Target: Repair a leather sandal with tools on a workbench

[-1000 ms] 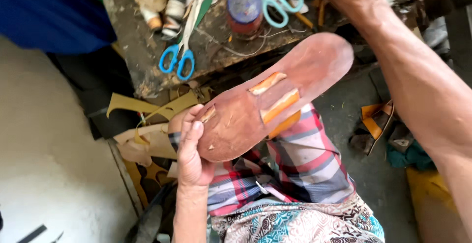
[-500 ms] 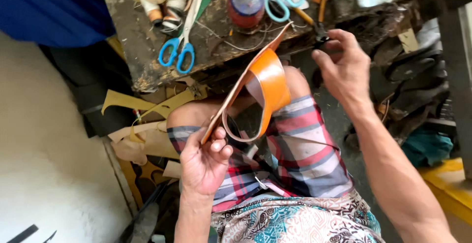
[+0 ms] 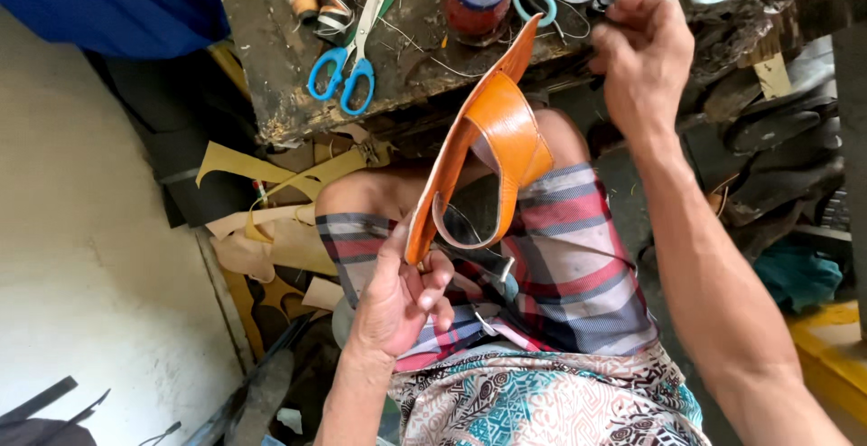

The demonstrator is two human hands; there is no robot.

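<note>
Already strapped, the orange leather sandal is gripped at its heel by the left hand, while the right hand is pinched shut, seemingly on a thread, so stitching appears unfinished.

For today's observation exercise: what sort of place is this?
Probably a small shoemaker's workshop: the left hand holds an orange sandal, with blue-handled scissors and leather offcuts nearby.

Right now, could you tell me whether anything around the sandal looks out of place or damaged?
The orange sandal in the left hand looks intact. The workbench is the odd part: its front edge is chipped and stained, with loose threads strewn about the blue scissors. Leather offcuts lie scattered on the floor below.
</note>
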